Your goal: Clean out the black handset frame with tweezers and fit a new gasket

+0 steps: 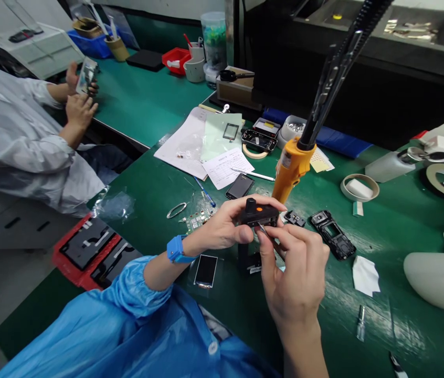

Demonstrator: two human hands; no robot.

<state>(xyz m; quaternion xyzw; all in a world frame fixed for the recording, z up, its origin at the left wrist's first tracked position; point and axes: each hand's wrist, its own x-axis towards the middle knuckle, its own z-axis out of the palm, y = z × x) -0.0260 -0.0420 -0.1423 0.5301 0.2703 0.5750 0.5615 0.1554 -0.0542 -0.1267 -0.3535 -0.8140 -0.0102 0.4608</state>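
My left hand (225,223) grips a small black device (260,214) with a round knob and an orange dot on top, fingers over its far side and thumb in front. In my right hand (295,262) a thin metal tool (270,237) is pinched, its tip touching the device's near side. Below the hands lies a dark part (250,258), partly covered. A black phone housing (333,234) rests to the right, and a small black part (295,218) sits beside it. Left of my hands are a circuit board (199,220) and a small screen (206,271).
An orange electric screwdriver (293,167) hangs just beyond my hands. Papers (228,165) and a dark phone (240,186) lie behind them. A red tray (84,281) is at the left edge, tape rolls (359,187) at the right. Another person's hands (82,110) hold a device.
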